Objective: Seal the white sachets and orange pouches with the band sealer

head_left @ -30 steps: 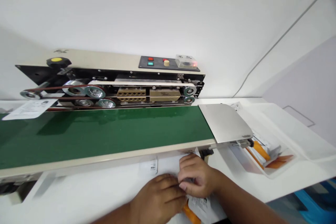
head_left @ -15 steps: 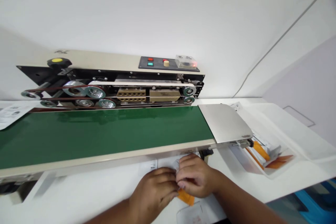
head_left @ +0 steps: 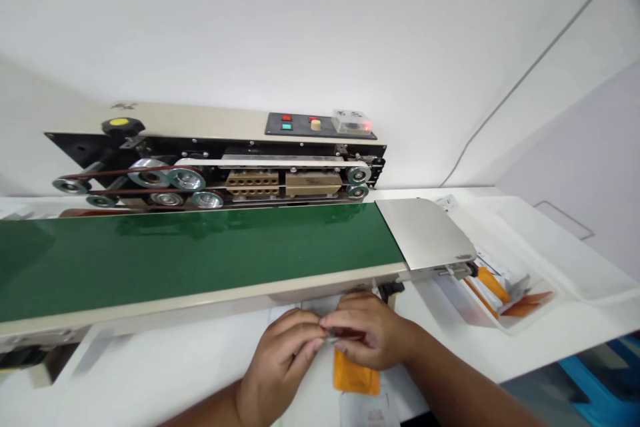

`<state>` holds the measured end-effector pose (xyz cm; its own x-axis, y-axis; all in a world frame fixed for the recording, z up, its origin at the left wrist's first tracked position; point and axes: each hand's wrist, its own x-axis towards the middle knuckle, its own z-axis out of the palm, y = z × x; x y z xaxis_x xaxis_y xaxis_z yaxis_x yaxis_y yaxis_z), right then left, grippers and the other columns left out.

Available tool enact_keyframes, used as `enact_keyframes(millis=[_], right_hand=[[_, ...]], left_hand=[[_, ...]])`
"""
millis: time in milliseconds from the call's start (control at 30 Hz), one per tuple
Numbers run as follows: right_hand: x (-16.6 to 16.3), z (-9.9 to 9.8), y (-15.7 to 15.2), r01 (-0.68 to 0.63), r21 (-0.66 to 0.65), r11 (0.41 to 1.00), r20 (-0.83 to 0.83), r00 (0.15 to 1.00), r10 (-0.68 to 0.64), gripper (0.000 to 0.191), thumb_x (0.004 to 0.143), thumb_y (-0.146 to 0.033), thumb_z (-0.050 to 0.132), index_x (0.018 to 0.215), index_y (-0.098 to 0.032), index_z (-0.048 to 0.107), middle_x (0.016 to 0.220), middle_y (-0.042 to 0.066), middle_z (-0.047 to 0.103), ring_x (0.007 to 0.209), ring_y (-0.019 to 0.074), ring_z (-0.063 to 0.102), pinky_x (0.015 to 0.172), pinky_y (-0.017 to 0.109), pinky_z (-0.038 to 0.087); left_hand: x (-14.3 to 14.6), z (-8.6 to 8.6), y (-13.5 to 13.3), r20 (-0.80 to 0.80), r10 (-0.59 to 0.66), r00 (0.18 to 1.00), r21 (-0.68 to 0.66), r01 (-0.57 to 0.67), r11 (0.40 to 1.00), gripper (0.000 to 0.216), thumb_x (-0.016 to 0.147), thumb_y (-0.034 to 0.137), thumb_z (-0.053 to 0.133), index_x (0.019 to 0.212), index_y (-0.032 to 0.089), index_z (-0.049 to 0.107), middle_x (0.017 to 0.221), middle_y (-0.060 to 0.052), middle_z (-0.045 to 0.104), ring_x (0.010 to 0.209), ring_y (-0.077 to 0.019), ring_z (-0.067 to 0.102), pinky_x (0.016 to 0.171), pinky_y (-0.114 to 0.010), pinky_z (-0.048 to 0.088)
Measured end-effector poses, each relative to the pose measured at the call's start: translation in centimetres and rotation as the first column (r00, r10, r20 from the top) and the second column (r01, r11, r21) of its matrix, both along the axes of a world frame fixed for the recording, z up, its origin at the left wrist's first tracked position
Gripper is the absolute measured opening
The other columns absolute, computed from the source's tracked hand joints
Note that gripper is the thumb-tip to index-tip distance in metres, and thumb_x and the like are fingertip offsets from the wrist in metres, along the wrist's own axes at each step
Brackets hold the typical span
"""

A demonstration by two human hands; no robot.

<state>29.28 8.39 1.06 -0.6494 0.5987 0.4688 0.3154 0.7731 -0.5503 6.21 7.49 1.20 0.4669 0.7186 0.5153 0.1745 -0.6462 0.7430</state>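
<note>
My left hand (head_left: pixel 286 360) and my right hand (head_left: pixel 373 332) meet just in front of the sealing machine's conveyor. Between their closed fingertips is a small thin packet (head_left: pixel 332 339) with a greyish edge; a reddish-orange part shows inside my right hand, and the fingers hide most of it. Directly below my right hand is an orange packet (head_left: pixel 356 375), its upper part covered by the fingers. Under that lies a white printed bag or sheet (head_left: pixel 370 410), cut off by the bottom of the view.
The band sealer (head_left: pixel 215 153), with exposed pulleys and belts, stands behind its green conveyor belt (head_left: pixel 210 257). A metal plate (head_left: pixel 425 232) extends the conveyor's right end. Further right, a translucent bin (head_left: pixel 517 330) holds orange and white packets. A blue stool-like object (head_left: pixel 595 387) sits below the table.
My left hand has drawn slightly left and its fingertips now pinch the thin packet's edge. More of the orange packet shows below. The printed sheet at the conveyor's left end has gone from view.
</note>
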Motion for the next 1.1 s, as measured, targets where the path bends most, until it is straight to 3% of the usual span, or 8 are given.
enact_keyframes(millis=[167, 333, 500, 600, 700, 800, 933, 1100], right_hand=[[0.0, 0.3, -0.4, 0.053, -0.041, 0.998, 0.152, 0.987, -0.046, 0.027, 0.099, -0.035, 0.055, 0.119, -0.021, 0.064, 0.076, 0.001, 0.068, 0.068, 0.0152, 0.062, 0.069, 0.026, 0.047], [0.0, 2.5, -0.8, 0.204, -0.128, 0.971, 0.372, 0.917, -0.144, 0.029, 0.098, -0.039, 0.063, 0.123, -0.024, 0.064, 0.089, 0.001, 0.075, 0.077, 0.0162, 0.067, 0.067, 0.025, 0.042], [0.6, 5.4, -1.2, 0.174, -0.191, 0.966, 0.416, 0.906, -0.081, 0.020, 0.099, -0.037, 0.062, 0.092, -0.021, 0.072, 0.073, -0.001, 0.070, 0.068, 0.0145, 0.062, 0.061, 0.025, 0.037], [2.1, 7.7, -1.3, 0.164, -0.268, 0.949, 0.344, 0.937, -0.064, 0.019, 0.097, -0.034, 0.064, 0.087, -0.021, 0.073, 0.072, 0.000, 0.070, 0.065, 0.0133, 0.061, 0.059, 0.025, 0.039], [4.6, 10.1, -0.4, 0.308, -0.414, 0.857, 0.105, 0.951, -0.292, 0.021, 0.095, -0.039, 0.066, 0.091, -0.020, 0.075, 0.076, 0.003, 0.072, 0.063, 0.0144, 0.064, 0.055, 0.024, 0.044], [7.1, 12.0, 1.9, 0.437, -0.523, 0.732, -0.248, 0.743, -0.621, 0.028, 0.088, -0.045, 0.073, 0.098, -0.018, 0.074, 0.077, 0.005, 0.073, 0.057, 0.0141, 0.062, 0.047, 0.023, 0.044], [9.3, 13.5, 5.4, 0.476, -0.563, 0.676, -0.515, 0.438, -0.737, 0.038, 0.076, -0.035, 0.083, 0.107, -0.017, 0.072, 0.076, 0.003, 0.071, 0.049, 0.0086, 0.051, 0.043, 0.021, 0.039], [10.3, 13.7, 7.8, 0.448, -0.665, 0.597, -0.408, 0.452, -0.793, 0.044, 0.074, -0.025, 0.081, 0.116, -0.013, 0.072, 0.080, 0.006, 0.072, 0.054, 0.0098, 0.054, 0.044, 0.022, 0.044]], left_hand=[[0.0, -0.2, 0.0, 0.034, 0.015, 0.999, -0.041, -0.014, 0.999, 0.022, 0.103, 0.025, 0.055, 0.097, 0.022, 0.076, 0.093, -0.006, 0.076, 0.084, -0.0188, 0.072, 0.077, -0.029, 0.060], [0.3, -0.2, 0.0, 0.085, 0.041, 0.996, -0.102, -0.033, 0.994, 0.018, 0.101, 0.023, 0.058, 0.096, 0.022, 0.075, 0.092, -0.005, 0.076, 0.086, -0.0185, 0.071, 0.078, -0.028, 0.058], [0.4, 0.2, -0.3, 0.114, 0.009, 0.993, -0.160, 0.009, 0.987, 0.018, 0.102, 0.023, 0.056, 0.095, 0.021, 0.073, 0.092, -0.005, 0.074, 0.087, -0.0190, 0.069, 0.079, -0.029, 0.055], [0.4, 0.4, -0.5, 0.100, -0.025, 0.995, -0.149, 0.040, 0.988, 0.018, 0.101, 0.024, 0.055, 0.092, 0.019, 0.070, 0.087, -0.006, 0.071, 0.081, -0.0186, 0.067, 0.073, -0.029, 0.053], [0.6, 0.3, -0.7, 0.096, -0.082, 0.992, -0.103, 0.091, 0.990, 0.020, 0.100, 0.020, 0.054, 0.084, 0.019, 0.066, 0.081, -0.005, 0.069, 0.076, -0.0179, 0.065, 0.070, -0.028, 0.051], [0.7, 0.0, -1.0, 0.116, -0.133, 0.984, -0.047, 0.139, 0.989, 0.019, 0.097, 0.015, 0.054, 0.083, 0.018, 0.066, 0.078, -0.005, 0.070, 0.075, -0.0180, 0.065, 0.071, -0.028, 0.050], [0.8, -0.1, -1.1, 0.113, -0.150, 0.982, -0.024, 0.154, 0.988, 0.016, 0.094, 0.012, 0.055, 0.083, 0.018, 0.066, 0.076, -0.005, 0.070, 0.073, -0.0175, 0.064, 0.069, -0.028, 0.050], [0.9, 0.0, -1.0, 0.106, -0.162, 0.981, -0.007, 0.164, 0.986, 0.017, 0.093, 0.011, 0.056, 0.081, 0.019, 0.065, 0.075, -0.005, 0.070, 0.071, -0.0169, 0.064, 0.068, -0.027, 0.049]])
